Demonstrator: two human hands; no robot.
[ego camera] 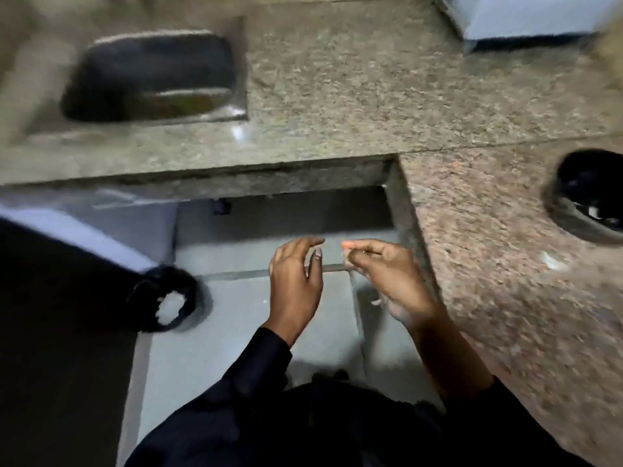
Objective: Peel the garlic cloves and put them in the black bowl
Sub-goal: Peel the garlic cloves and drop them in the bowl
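**Holding a garlic clove over the floor**

Pinching a small pale garlic clove (347, 261) between thumb and curled fingers, the right hand (387, 278) is held in front of the body, above the grey tiled floor (236, 332). The picture is blurred, so I cannot tell if the skin is already off. The left hand (296, 281) is just beside it, with fingers loosely spread and holding nothing. Both arms wear dark sleeves (256, 365).

The round black bowl (590, 197) stands on the reddish speckled stone counter (488, 247), well apart from the hands, to the right. A second grey-green stone counter (337, 89) runs across the top and carries a dark rectangular metal sink (155, 75). On the floor at the left lies a black ring-shaped object (168, 299).
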